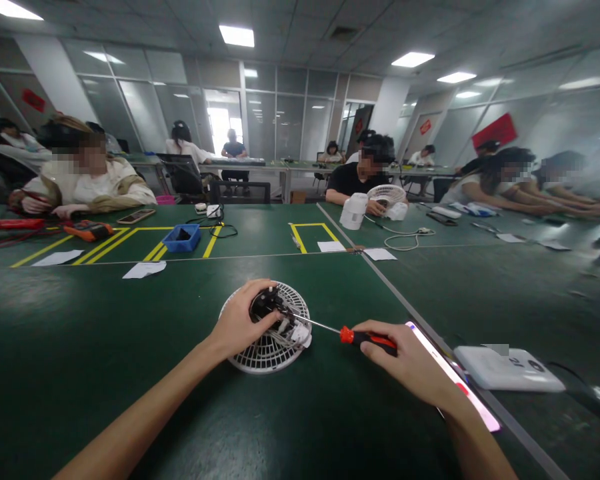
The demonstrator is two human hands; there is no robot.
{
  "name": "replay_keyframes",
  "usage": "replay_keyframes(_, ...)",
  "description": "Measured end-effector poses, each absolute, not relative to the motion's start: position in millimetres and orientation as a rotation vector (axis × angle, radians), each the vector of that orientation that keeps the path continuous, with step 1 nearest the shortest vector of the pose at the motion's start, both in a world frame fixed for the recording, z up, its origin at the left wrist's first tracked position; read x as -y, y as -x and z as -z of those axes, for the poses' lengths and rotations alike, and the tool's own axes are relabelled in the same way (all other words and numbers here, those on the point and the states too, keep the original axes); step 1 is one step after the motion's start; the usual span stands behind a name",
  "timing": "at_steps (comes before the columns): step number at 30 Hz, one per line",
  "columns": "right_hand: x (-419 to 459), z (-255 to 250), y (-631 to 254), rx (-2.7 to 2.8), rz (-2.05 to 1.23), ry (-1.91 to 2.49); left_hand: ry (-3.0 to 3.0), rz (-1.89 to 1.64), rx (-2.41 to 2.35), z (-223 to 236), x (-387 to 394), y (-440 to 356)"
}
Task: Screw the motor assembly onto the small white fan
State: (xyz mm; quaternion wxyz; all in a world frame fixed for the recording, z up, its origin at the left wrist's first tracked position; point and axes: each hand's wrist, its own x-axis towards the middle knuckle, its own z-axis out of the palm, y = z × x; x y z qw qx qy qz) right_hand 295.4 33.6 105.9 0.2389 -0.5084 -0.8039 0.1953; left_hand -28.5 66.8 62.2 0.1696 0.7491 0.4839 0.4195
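Observation:
A round white fan grille (pixel 266 359) lies on the green table, with a black motor (pixel 264 303) and pale wires on top of it. My left hand (pixel 243 319) is wrapped round the motor, its thumb at the motor's near side. A screwdriver (pixel 367 339) with a red and black handle is gripped in my right hand (pixel 397 347). Its long metal shaft points left, and the tip reaches in among the motor parts by my left thumb; the exact spot it touches is hidden. A white plastic piece (pixel 301 334) sits at the grille's right side.
Right of my right hand lie a lit phone (pixel 453 377) and a white power bank (pixel 509 369). A blue bin (pixel 181 238) and an orange multimeter (pixel 87 231) stand far left. Across the table, a person (pixel 363 177) handles another fan (pixel 387 197) beside a white housing (pixel 353 211).

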Motion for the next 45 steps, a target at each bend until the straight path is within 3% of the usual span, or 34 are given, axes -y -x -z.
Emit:
replay_keyframes(18, -34.0, -105.2, -289.9, 2.231, -0.559, 1.338, -2.115, -0.993, -1.349, -67.3, -59.2, 47.4)
replay_keyframes(45, -41.7, -92.3, -295.5, 2.173, -0.735, 1.269, -1.939, -0.981, -1.252, -72.0, -60.7, 46.3)
